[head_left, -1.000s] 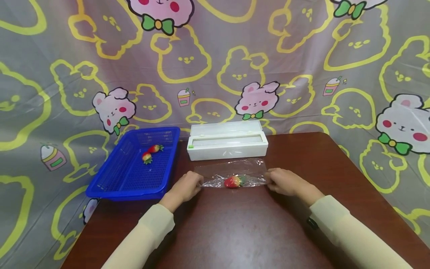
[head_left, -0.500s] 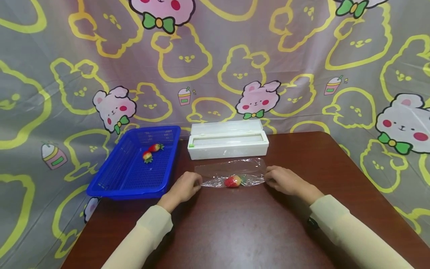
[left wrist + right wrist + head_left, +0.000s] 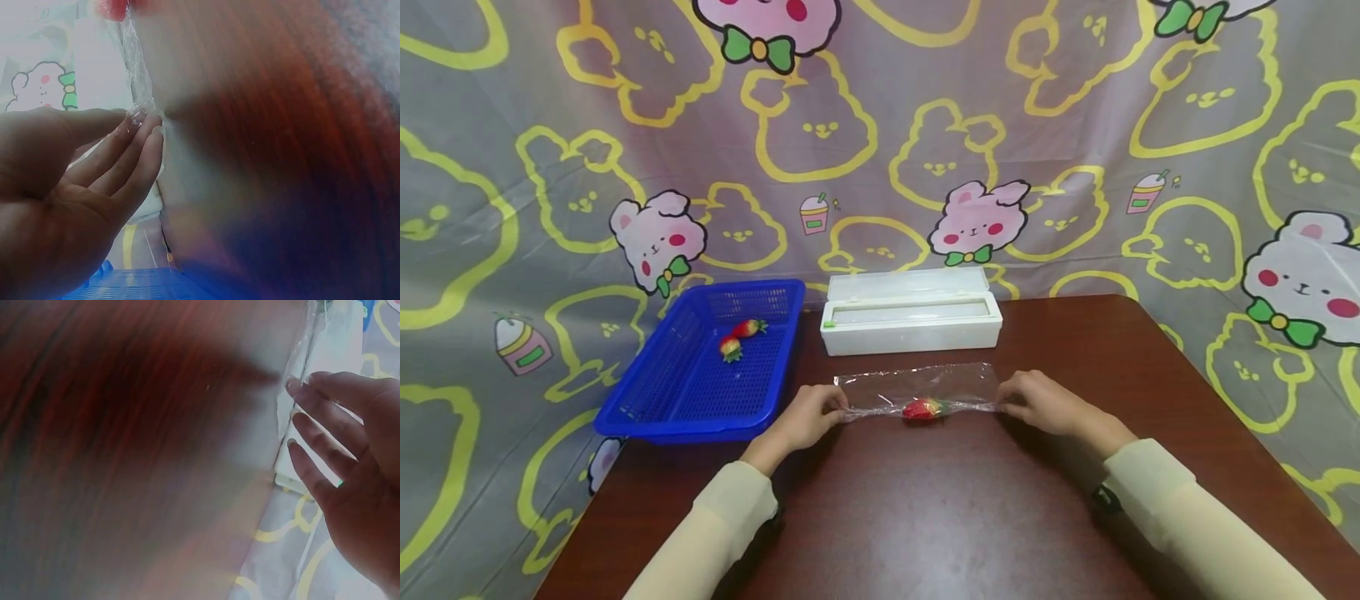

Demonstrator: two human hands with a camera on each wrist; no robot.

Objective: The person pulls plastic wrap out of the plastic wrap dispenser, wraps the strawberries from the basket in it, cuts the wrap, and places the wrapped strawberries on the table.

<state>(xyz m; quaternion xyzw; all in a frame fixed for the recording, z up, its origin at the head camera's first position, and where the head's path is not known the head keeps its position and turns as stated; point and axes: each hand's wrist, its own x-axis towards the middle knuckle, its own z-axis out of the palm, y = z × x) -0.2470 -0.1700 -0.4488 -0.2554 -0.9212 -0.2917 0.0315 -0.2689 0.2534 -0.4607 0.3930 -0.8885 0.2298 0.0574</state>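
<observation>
A strawberry [image 3: 922,409], red with a green leafy top, lies wrapped along the near edge of a clear sheet of plastic wrap [image 3: 917,382] on the table. My left hand [image 3: 808,416] pinches the wrap's left end between thumb and fingertips; in the left wrist view the film [image 3: 139,69] runs as a gathered strand from those fingertips toward the red fruit. At the opposite end, my right hand [image 3: 1039,402] pinches the wrap between thumb and index finger, its other fingers spread in the right wrist view.
Behind the wrap stands a white cling-film box [image 3: 913,337] with its lid raised. To the left, a blue plastic basket [image 3: 700,429] holds two more strawberries [image 3: 741,337]. A patterned curtain [image 3: 880,125] hangs behind the brown table [image 3: 925,517].
The wrap's near edge has been folded over the strawberry and drawn into thin gathered ends. Both hands have shifted only slightly and still hold the film.
</observation>
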